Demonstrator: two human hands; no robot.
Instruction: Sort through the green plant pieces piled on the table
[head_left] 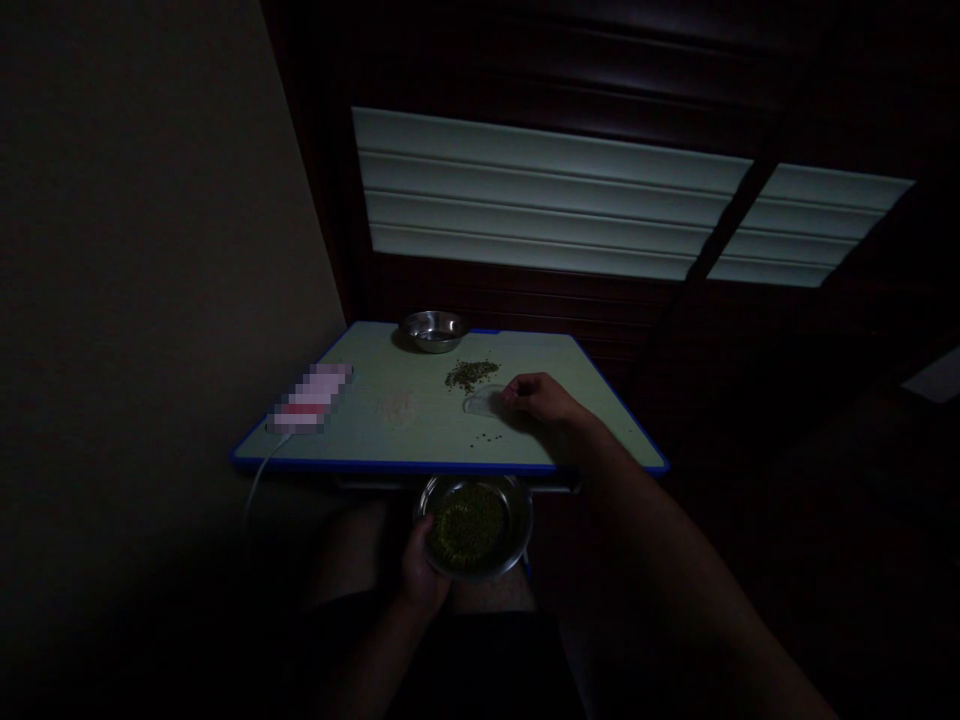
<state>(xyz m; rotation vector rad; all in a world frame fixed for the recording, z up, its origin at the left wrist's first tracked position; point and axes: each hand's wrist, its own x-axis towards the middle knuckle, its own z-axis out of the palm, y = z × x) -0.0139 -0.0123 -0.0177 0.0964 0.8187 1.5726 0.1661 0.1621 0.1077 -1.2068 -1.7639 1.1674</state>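
My left hand (424, 570) grips the rim of a metal bowl (523, 530), held just below the table's front edge. Small green grains or beans (471, 525) lie inside it. Over the table, my right hand (541, 397) is closed on a thin, clear curved piece of plastic (485, 401), perhaps a scraper or a lid; its exact kind is hard to make out in the dim light. Just beyond the plastic lies a small pile of dark grains (472, 375). A few loose grains (486, 438) are scattered nearer the front edge.
A pale table (405, 440) with a blue edge spans the middle. On its far side stands a second metal bowl (434, 332). At the left lies a phone-like device (309, 398), blurred out, with a white cable (259, 478). A wall rises left; dark slatted doors (540, 195) stand behind.
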